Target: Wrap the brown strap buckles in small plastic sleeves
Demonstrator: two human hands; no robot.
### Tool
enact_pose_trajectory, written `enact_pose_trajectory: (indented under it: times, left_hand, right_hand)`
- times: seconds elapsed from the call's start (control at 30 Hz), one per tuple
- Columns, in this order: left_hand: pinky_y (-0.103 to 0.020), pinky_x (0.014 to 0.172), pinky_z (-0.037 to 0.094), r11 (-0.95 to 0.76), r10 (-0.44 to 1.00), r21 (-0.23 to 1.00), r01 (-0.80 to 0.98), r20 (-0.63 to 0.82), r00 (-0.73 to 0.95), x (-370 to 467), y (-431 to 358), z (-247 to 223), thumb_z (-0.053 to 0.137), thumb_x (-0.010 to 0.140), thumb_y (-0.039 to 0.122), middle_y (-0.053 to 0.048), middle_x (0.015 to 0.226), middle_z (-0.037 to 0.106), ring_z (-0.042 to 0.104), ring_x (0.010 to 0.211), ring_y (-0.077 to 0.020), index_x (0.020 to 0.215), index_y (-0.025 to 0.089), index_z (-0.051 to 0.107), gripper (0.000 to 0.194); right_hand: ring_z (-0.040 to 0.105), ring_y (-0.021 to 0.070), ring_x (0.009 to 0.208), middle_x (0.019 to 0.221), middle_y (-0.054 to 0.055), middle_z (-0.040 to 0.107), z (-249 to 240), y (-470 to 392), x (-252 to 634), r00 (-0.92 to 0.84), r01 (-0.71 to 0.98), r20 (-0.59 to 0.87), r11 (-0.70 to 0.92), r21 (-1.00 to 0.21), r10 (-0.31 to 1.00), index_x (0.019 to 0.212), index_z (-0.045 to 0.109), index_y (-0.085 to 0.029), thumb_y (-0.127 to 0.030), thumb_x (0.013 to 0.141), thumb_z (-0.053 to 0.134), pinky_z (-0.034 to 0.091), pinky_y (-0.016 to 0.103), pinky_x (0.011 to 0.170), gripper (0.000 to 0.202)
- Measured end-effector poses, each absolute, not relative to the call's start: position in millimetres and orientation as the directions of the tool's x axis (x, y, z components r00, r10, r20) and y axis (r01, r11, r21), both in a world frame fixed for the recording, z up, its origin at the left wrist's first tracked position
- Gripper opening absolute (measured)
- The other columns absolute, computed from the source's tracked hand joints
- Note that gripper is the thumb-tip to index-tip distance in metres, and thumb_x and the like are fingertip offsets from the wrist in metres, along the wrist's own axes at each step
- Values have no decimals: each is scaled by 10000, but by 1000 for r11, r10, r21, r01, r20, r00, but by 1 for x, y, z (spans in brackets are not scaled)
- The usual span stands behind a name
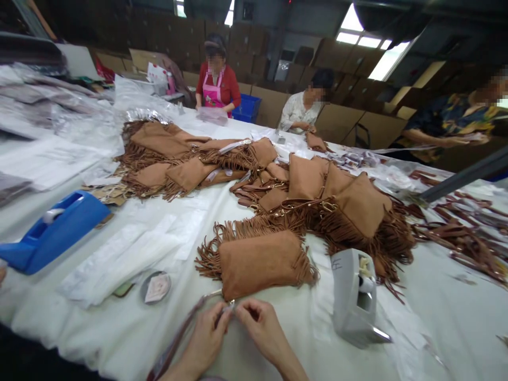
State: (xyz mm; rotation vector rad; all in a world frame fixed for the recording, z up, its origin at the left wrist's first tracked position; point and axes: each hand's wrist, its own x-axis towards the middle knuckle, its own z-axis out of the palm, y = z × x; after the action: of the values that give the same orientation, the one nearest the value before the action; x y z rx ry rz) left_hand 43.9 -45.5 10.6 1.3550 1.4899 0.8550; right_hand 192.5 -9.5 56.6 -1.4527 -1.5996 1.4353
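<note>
A brown fringed bag (257,264) lies flat on the white-covered table in front of me. At its lower left corner, my left hand (208,330) pinches a small shiny piece close to the metal clasp. My right hand (260,323) is closed beside it, thumb against finger, right by the same spot; what it grips is too small to make out. A brown strap (178,338) with a wrapped, glossy surface runs from the bag's corner down past my left wrist.
A grey tape dispenser (353,296) stands on the right, a blue tape dispenser (55,230) on the left. Near it are a round dish (156,287) and white plastic sleeves (115,259). Piled fringed bags (309,177) stretch behind; loose straps (468,227) lie right. Several people work across the table.
</note>
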Motion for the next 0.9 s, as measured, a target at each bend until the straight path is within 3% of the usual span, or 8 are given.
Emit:
enact_pose_trajectory:
  times: [0.17,0.4,0.67,0.8,0.9]
  left_hand:
    - [-250,589,337,106,991,931,350,-128,42,43,-45,8,365,905,385,-12,654,566,503,621,-161,725,201,533,306]
    - [-256,562,301,156,978,925,345,-193,78,40,-45,4,347,911,396,7,604,506,481,584,-153,701,204,486,317]
    - [-254,566,315,195,964,929,314,-240,112,36,-43,7,338,904,427,6,596,513,499,587,-148,659,202,453,352]
    - [-244,538,320,225,959,932,285,-263,101,38,-42,15,335,896,463,12,574,502,482,551,-137,644,199,462,386]
    - [-229,460,307,310,930,923,228,-344,128,43,-44,17,324,888,505,37,510,464,443,444,-119,658,202,465,405]
  right_hand:
    - [473,136,560,556,-9,587,45,-2,185,-317,429,-266,-113,-896,910,605,677,-158,-310,770,570,324,224,520,248]
    - [459,131,521,511,-4,591,44,1,183,-289,456,-266,-112,-883,920,565,693,-156,-270,742,564,312,225,497,246]
    - [411,102,448,419,-22,516,35,6,182,-171,500,-411,-280,-819,895,451,618,-144,-293,662,632,254,221,435,258]
    - [375,75,380,421,-42,489,31,4,184,-203,339,-547,-466,-817,812,501,574,-153,-373,649,652,235,214,391,276]
    - [355,59,348,419,-59,466,25,-1,183,-253,164,-569,-545,-822,782,505,537,-164,-384,654,637,244,206,375,284]
